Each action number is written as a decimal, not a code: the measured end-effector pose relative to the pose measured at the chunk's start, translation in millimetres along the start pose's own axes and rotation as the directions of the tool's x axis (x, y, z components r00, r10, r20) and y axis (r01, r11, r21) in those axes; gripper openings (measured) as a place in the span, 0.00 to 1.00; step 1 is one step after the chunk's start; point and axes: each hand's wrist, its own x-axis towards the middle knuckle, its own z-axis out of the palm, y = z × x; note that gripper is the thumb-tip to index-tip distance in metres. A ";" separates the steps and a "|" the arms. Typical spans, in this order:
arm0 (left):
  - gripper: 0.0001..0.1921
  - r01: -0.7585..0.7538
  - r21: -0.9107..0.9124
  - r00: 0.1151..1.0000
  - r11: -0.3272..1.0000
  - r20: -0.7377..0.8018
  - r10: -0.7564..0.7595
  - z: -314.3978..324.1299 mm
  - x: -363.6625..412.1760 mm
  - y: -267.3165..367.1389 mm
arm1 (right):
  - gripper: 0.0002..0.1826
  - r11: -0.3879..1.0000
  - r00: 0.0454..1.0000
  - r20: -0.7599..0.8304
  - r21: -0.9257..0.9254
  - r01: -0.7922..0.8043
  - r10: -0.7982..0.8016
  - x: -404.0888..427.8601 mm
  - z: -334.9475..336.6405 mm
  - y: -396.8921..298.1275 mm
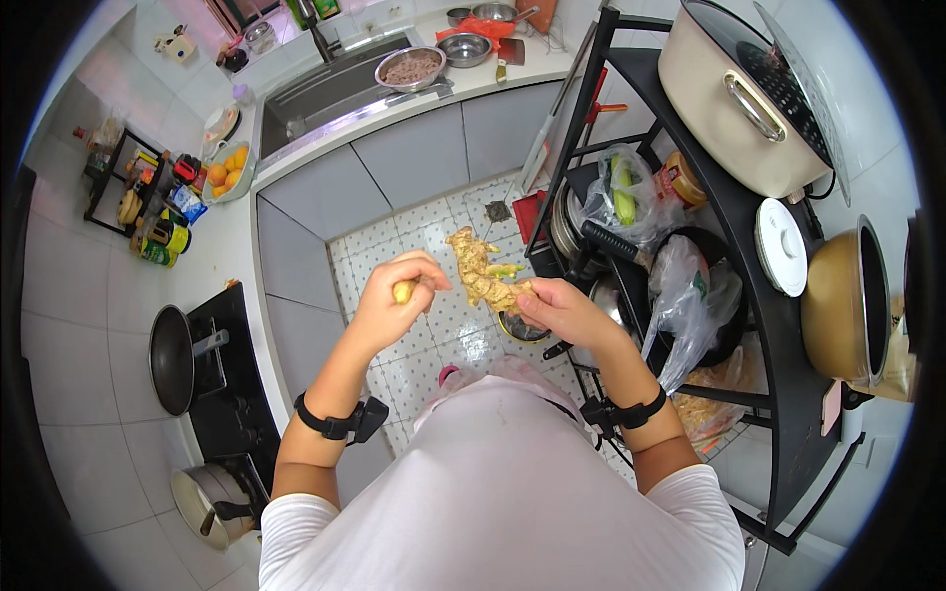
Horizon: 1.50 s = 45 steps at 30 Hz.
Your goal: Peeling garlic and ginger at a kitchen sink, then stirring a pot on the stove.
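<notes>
A large knobbly ginger root (474, 267) with a greenish shoot hangs in the air in front of my body. My right hand (559, 309) grips its lower right end between thumb and fingers. To its left, my left hand (399, 294) is curled round a small yellowish piece of ginger (403, 292), most of it hidden by the fingers. A small gap separates the left fingertips from the big root. Both hands are above the tiled floor (473, 347).
A black shelf rack (739, 244) with a cream cooker (739, 103) and bagged vegetables stands close on my right. Ahead, a bowl of minced meat (411, 68) sits at the sink (332, 89), with a cleaver (510, 55) beyond. A frying pan (171, 360) rests at the stove, left.
</notes>
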 end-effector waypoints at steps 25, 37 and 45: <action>0.07 0.089 -0.421 0.972 0.903 -0.159 -0.171 32.0 26.9 -21.4 | 0.11 0.748 0.867 -0.379 -0.664 -0.010 -0.324 1.5 51.0 -13.9; 0.10 0.159 -0.795 0.975 0.585 0.031 -0.222 -1.0 18.0 -38.5 | 0.10 0.794 0.806 -0.480 -0.608 -0.021 -0.346 -1.0 51.2 2.7; 0.15 0.569 -0.784 0.768 0.249 0.398 -0.502 52.6 29.7 -138.0 | 0.10 0.836 0.654 -0.712 -0.501 -0.222 -0.253 -41.9 27.1 21.8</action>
